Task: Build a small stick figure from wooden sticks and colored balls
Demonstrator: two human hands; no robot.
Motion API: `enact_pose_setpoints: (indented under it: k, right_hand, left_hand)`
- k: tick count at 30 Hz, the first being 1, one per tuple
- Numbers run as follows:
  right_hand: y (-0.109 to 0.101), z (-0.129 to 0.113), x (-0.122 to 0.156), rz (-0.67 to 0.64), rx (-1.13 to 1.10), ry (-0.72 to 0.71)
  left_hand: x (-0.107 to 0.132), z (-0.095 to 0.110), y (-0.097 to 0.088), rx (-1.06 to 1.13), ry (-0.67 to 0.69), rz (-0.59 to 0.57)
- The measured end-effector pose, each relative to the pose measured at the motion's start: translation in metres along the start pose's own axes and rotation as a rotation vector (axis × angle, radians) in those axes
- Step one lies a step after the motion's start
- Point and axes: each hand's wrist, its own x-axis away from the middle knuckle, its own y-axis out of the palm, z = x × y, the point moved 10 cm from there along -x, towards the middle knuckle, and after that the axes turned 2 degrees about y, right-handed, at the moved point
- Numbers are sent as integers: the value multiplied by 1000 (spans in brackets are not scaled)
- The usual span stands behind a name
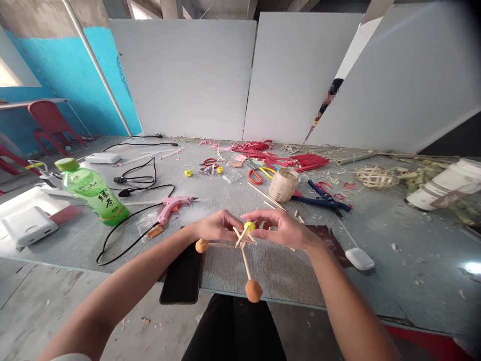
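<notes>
Left hand (220, 225) grips the stick frame (243, 245); right hand (281, 229) pinches its yellow lump (250, 227).

Plain black trousers (233, 333) at bottom centre, bare forearms (116, 286) and fingers (263, 214), plus a sliver of pale sleeve (71, 357) peeking in bottom left, lol.

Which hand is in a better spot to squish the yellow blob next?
Probably the right hand: its thumb and finger are right at the yellow blob. The left hand is close too, but its fingers are curled by the sticks.
</notes>
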Motion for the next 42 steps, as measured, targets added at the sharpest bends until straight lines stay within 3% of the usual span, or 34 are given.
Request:
enact_pose_setpoints:
  k: [5, 9, 16, 18, 20, 24, 29, 37, 42]
  right_hand:
    - [-2, 4, -2, 20, 13, 16]
    - [-9, 8, -2, 79, -106, 22]
    - [-71, 12, 12, 581, -391, -53]
    - [-93, 18, 21, 712, -403, -72]
    - [-110, 29, 26, 762, -284, -27]
    - [-117, 61, 23, 521, 144, 214]
    - [-94, 77, 22, 245, 244, 273]
    - [-58, 65, 3, 157, 294, 183]
    - [-47, 60, 4, 77, 291, 133]
  left_hand:
    - [1, -4, -3, -43, -23, 27]
    - [-1, 1, -7, -18, -3, 81]
    - [0, -3, -51, 119, 29, 480]
    - [1, -8, -57, 161, 24, 538]
    - [1, -9, -60, 196, 34, 571]
    - [5, -6, -68, 213, 71, 653]
    - [12, -8, -83, 208, 100, 782]
    - [15, -13, -88, 165, 80, 829]
    - [15, -18, -85, 135, 48, 837]
